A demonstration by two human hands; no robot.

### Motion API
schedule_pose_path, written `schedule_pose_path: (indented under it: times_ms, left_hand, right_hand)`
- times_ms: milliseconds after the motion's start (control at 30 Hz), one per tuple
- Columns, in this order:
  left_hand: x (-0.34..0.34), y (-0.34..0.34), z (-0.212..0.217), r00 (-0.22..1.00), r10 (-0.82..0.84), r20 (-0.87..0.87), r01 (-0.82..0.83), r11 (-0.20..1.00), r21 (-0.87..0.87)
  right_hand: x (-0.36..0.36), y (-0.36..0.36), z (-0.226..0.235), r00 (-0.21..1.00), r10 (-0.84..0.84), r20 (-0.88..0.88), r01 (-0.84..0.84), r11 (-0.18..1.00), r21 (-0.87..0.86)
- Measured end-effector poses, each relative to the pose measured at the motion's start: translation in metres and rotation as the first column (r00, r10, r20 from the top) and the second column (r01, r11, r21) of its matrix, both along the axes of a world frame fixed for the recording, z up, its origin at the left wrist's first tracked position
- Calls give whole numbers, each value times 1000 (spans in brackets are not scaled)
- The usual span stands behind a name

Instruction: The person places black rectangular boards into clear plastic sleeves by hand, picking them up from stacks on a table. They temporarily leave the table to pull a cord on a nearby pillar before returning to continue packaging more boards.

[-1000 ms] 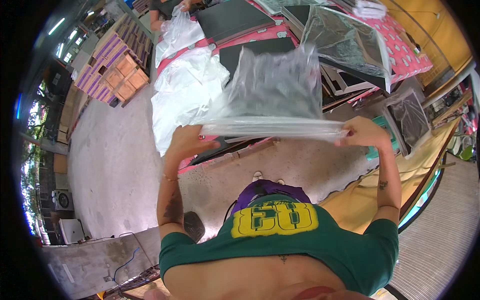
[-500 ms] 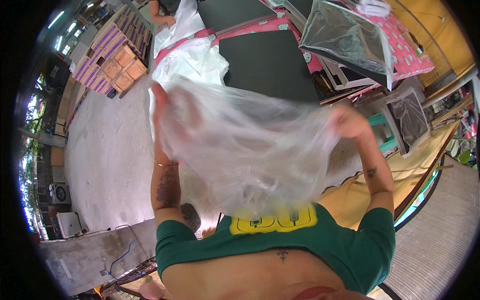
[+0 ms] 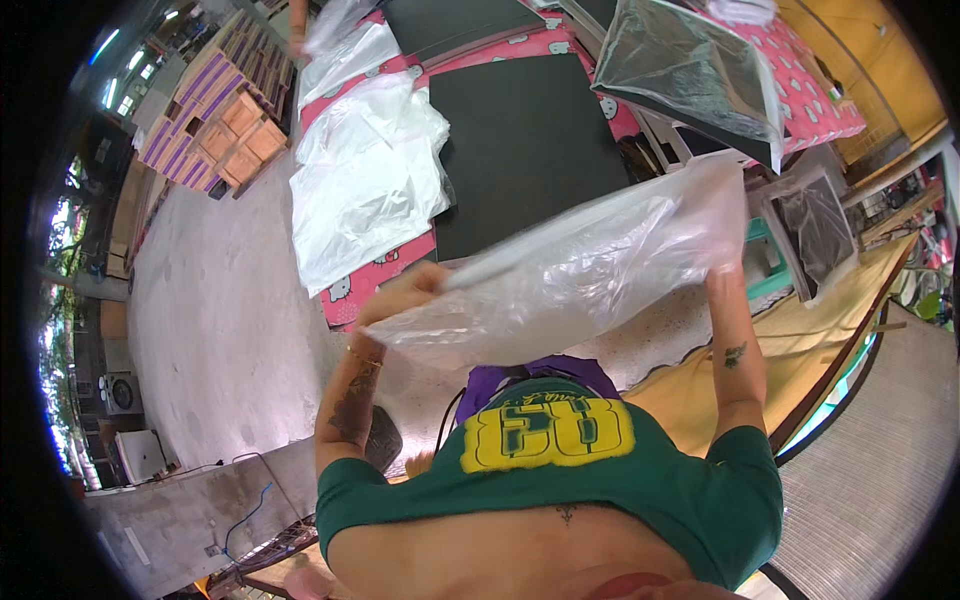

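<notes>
A clear plastic bag (image 3: 580,275) is stretched between my two hands in front of my body, somewhat blurred. My left hand (image 3: 412,288) is closed on its lower left end. At the right end, my right hand (image 3: 724,272) holds the bag up; the film covers its fingers, so their exact grip is hidden. Just beyond the bag lies a flat black panel (image 3: 530,145) on the table. Left of the panel, a pile of white translucent plastic bags (image 3: 370,185) hangs a little over the table edge.
The table has a pink patterned cover (image 3: 405,252). A plastic-wrapped framed panel (image 3: 690,75) lies at the far right. A green stool (image 3: 765,260) and another wrapped panel (image 3: 815,230) stand on the right. Stacked wooden pallets (image 3: 220,115) are far left. Another person's arm (image 3: 298,25) shows at the far edge.
The bag has gone from hanging loose and billowed to drawn out slantwise, its right end higher. My left hand has moved down and inward. The other person's hand has shifted away.
</notes>
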State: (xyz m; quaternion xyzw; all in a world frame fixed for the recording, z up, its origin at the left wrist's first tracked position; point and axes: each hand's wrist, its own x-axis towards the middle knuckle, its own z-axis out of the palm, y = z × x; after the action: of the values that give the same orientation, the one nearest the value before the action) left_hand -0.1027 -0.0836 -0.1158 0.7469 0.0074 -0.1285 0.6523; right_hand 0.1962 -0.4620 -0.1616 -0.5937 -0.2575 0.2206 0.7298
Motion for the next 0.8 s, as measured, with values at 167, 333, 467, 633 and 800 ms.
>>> schedule_pose_path:
  times_ms: [167, 333, 467, 633, 800]
  left_hand:
    - [17, 3, 31, 710, 668, -222, -607, 422, -673]
    - [-22, 18, -14, 970, -17, -240, 85, 958, 273]
    - [-25, 48, -37, 982, 176, -62, -185, 867, -462]
    - [-31, 22, -98, 823, 558, -109, -568, 814, -120]
    - [15, -9, -166, 500, 764, 407, -850, 343, 400]
  right_hand:
    - [-54, -10, -12, 836, 452, -312, -527, 820, -223]
    - [-33, -17, 5, 731, 269, -627, -93, 950, 299]
    - [-30, -40, -56, 743, 398, -539, -418, 904, 91]
    - [-48, -10, -107, 992, -5, 123, 71, 837, -543]
    - [-48, 35, -121, 786, -388, 481, 599, 671, -438]
